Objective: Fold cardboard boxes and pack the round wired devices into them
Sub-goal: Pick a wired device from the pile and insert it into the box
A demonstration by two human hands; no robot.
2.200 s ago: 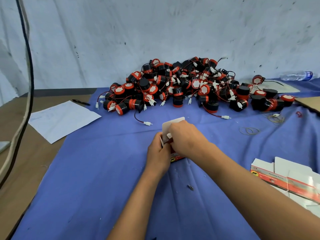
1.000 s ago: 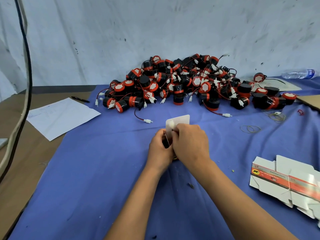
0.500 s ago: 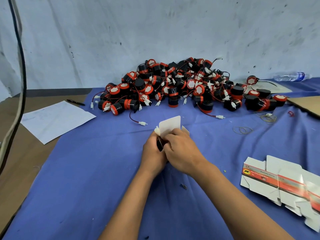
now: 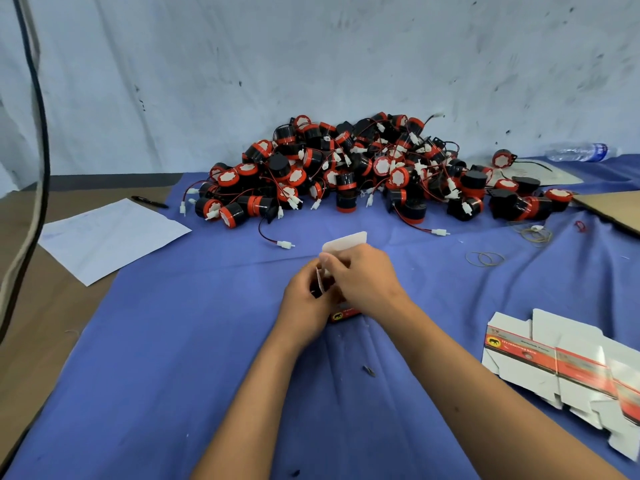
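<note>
Hands (image 4: 341, 289) grip small cardboard box (image 4: 344, 241), rounded flap up; contents unclear.

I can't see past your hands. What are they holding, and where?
Both hands, left and right, grip a small white-and-red cardboard box around its open top.

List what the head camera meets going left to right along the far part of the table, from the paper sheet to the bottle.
Sheet of paper → black pen → pile of round wired devices → plastic water bottle.
</note>
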